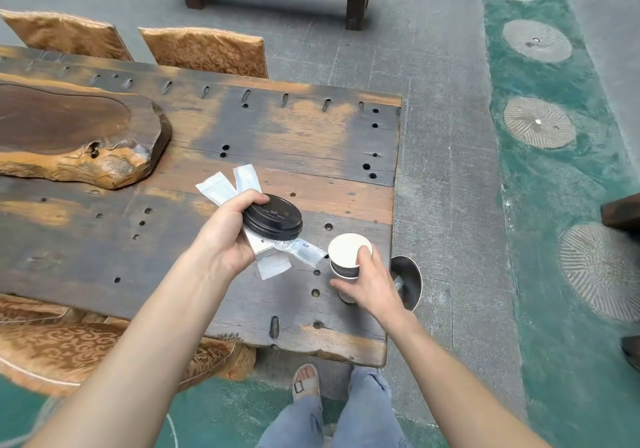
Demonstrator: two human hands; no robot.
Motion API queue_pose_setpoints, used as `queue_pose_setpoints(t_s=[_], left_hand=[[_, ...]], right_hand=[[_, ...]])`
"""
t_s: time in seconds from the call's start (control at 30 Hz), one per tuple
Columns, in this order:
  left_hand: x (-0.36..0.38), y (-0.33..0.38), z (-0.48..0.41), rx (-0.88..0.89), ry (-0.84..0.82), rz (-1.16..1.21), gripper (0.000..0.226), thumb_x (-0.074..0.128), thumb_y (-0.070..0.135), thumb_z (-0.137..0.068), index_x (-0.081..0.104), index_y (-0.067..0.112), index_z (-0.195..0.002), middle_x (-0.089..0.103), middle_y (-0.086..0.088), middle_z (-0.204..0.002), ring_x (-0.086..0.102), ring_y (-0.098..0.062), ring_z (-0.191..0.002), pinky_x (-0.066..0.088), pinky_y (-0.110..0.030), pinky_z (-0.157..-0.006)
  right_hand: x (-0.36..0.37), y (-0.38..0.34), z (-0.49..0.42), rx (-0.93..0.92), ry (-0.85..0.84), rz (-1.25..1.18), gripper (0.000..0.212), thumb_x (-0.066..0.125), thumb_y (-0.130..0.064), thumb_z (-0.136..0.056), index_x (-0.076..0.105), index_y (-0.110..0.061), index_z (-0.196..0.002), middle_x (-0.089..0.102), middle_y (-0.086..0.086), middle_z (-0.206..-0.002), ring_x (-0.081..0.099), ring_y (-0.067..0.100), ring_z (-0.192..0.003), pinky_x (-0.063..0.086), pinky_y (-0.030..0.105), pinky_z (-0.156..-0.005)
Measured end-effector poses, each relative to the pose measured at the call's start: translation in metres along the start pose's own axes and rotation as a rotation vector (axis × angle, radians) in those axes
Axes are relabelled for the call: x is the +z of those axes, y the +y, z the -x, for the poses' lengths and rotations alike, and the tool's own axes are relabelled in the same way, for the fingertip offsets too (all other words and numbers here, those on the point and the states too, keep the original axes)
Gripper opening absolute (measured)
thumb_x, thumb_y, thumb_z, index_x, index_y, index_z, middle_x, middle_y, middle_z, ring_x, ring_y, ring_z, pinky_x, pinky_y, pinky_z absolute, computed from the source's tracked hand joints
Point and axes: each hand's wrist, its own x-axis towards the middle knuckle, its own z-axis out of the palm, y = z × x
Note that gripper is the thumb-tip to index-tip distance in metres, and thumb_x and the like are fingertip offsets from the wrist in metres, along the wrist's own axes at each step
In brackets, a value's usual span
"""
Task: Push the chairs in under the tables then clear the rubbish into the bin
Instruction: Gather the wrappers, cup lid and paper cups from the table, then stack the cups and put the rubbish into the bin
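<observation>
Writing: we see faint print on the white wrappers (221, 188), too small to read.
Left hand (225, 236): fingers (254, 199) curled round wrappers and stacked black lids (273, 217).
Right hand (370, 281): grips nested paper cups (346, 253) at the counter (294, 136) end.
Bin (410, 274): below, just beyond that end.
Room: worn, holed planks; grey paving (443, 136); cushioned chairs (204, 51) at the far edge.

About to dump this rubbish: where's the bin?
Head view, right side: the bin stands on the floor just off the table end, behind the right hand.
</observation>
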Motion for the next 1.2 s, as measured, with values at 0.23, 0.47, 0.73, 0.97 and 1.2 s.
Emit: queue_pose_setpoints(t_s=[0.23,0.47,0.73,0.97,1.2], left_hand=[[-0.012,-0.008,0.009,-0.014,-0.033,0.001,0.004,0.063,0.008,-0.086,0.063,0.008,-0.09,0.069,-0.015,-0.093,0.069,-0.032,-0.082,0.062,-0.047,-0.071],[-0.021,-0.01,0.014,-0.019,-0.036,0.004,0.01,0.064,0.008,-0.085,0.063,0.007,-0.095,0.069,-0.015,-0.092,0.069,-0.031,-0.079,0.062,-0.045,-0.067],[-0.009,-0.007,0.023,0.04,-0.051,-0.033,0.004,0.06,0.005,-0.086,0.063,0.007,-0.086,0.069,-0.013,-0.081,0.069,-0.028,-0.07,0.062,-0.041,-0.064],[0.026,-0.02,0.032,0.067,-0.114,-0.058,0.012,0.059,0.001,-0.085,0.058,0.006,-0.096,0.061,-0.018,-0.094,0.064,-0.031,-0.079,0.06,-0.043,-0.072],[0.078,-0.057,0.033,0.066,-0.171,-0.093,0.009,0.059,0.0,-0.084,0.06,0.006,-0.089,0.064,-0.015,-0.085,0.065,-0.03,-0.076,0.057,-0.045,-0.076]], right_hand=[[0.006,0.0,0.015,0.065,0.158,-0.016,0.047,0.08,-0.039,-0.082,0.045,-0.015,-0.102,0.053,0.011,-0.116,0.059,0.035,-0.102,0.046,0.038,-0.075],[0.018,0.009,0.038,0.029,0.125,0.056,0.039,0.075,-0.026,-0.089,0.04,-0.016,-0.101,0.04,0.004,-0.108,0.055,0.036,-0.102,0.036,0.033,-0.076],[-0.042,-0.045,0.062,0.042,0.314,-0.313,0.056,0.082,-0.032,-0.077,0.038,-0.026,-0.11,0.061,0.004,-0.106,0.057,0.026,-0.093,0.04,0.035,-0.074],[-0.116,-0.044,0.092,0.018,0.362,-0.599,0.08,0.08,-0.027,-0.071,0.034,-0.05,-0.132,0.056,-0.015,-0.129,0.058,-0.005,-0.109,0.045,0.016,-0.084],[-0.161,0.021,0.121,0.119,0.532,-0.722,0.064,0.076,-0.036,-0.07,0.04,-0.039,-0.123,0.063,-0.01,-0.113,0.063,-0.005,-0.091,0.048,0.031,-0.082]])
